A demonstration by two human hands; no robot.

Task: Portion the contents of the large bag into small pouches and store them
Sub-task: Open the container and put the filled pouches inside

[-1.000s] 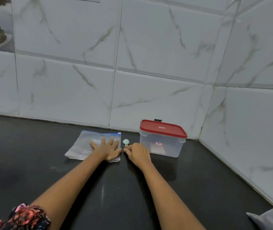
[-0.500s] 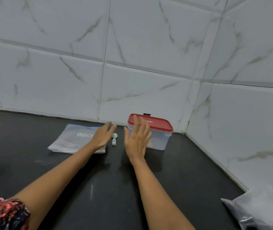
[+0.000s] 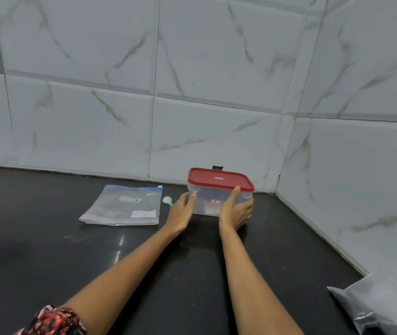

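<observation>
- The black surface (image 3: pixel 47 250) runs into a tiled corner.
- A large bag (image 3: pixel 386 303) lies at its near right edge, well apart from the rest.
- The flat pouches (image 3: pixel 122 206) lie left of centre, zip edge toward the wall.
- The red-lidded container (image 3: pixel 219 192) stands upright, long axis left to right.
- My left hand (image 3: pixel 183 209) and right hand (image 3: pixel 236 209) each have a grip on one of its ends.
- A small pale scoop (image 3: pixel 166 200) lies between the pouches and my left hand.

The large bag (image 3: pixel 383 303) is cut off at the lower right corner — contents unreadable. The small green scoop (image 3: pixel 167 200) is half hidden behind the left hand (image 3: pixel 182 209); the container (image 3: pixel 216 201) lid's lettering is too small to read.
</observation>
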